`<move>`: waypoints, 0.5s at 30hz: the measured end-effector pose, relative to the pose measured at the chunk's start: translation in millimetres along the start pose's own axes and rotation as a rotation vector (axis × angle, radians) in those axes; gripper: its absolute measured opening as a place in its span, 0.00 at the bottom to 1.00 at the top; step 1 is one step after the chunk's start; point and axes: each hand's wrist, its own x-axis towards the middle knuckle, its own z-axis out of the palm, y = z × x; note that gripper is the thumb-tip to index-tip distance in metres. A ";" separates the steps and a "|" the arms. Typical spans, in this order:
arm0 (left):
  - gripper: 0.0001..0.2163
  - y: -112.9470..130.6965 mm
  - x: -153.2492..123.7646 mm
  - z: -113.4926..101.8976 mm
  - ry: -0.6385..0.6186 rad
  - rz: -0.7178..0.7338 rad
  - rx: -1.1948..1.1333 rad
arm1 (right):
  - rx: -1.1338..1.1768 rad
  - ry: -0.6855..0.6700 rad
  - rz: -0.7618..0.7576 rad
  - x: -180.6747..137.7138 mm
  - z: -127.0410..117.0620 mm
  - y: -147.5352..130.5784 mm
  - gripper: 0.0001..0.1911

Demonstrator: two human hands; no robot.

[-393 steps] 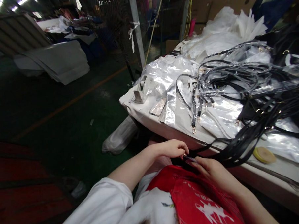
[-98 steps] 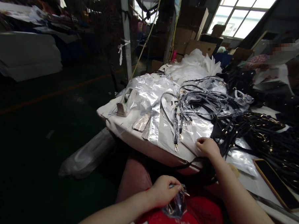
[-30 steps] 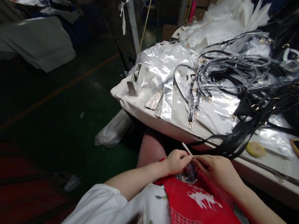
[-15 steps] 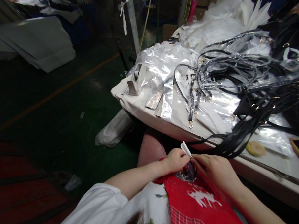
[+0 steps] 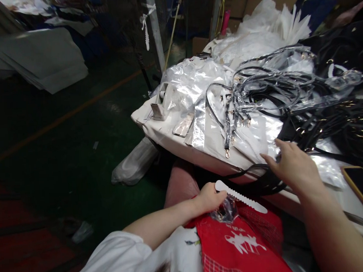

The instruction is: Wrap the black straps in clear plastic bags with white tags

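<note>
My left hand [image 5: 212, 196] is over my lap, fingers closed on a white strip with a scalloped edge [image 5: 247, 199]. Below the strip, at the same fingers, hangs a clear plastic bag [image 5: 226, 213] with dark material and some metal glints inside. Its contents are partly hidden. My right hand [image 5: 294, 165] is stretched over the table edge with thumb and fingers apart, holding nothing. Beneath and beside it lie black straps [image 5: 262, 184] with gold clasps and a shiny clear bag [image 5: 273, 128].
On the white-covered table [image 5: 182, 146] are a tape dispenser [image 5: 162, 104], a phone-like flat item [image 5: 184, 126], bagged straps [image 5: 257, 84] and heaped plastic bags [image 5: 193, 77]. A phone [image 5: 359, 186] lies at the right edge. A metal post [image 5: 156, 37] stands behind the table.
My right hand has let go of the white strip and moved right and forward over the table. In my left hand the strip now extends outward to the right. The view has shifted slightly.
</note>
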 end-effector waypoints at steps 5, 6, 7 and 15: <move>0.11 -3.6 -1.0 -1.2 0.010 -0.056 -0.036 | 0.231 -0.450 -0.518 -69.9 30.8 -47.7 0.30; 0.12 -4.7 -1.4 -1.2 0.004 -0.069 -0.040 | 0.220 -0.486 -0.535 -81.0 36.5 -52.4 0.30; 0.13 -6.0 -1.6 -1.2 -0.004 -0.079 -0.042 | 0.210 -0.494 -0.526 -89.2 40.4 -54.5 0.30; 0.22 -22.4 3.3 1.1 -0.062 -0.197 -0.237 | 0.399 -0.572 -0.329 -98.0 5.1 -48.8 0.18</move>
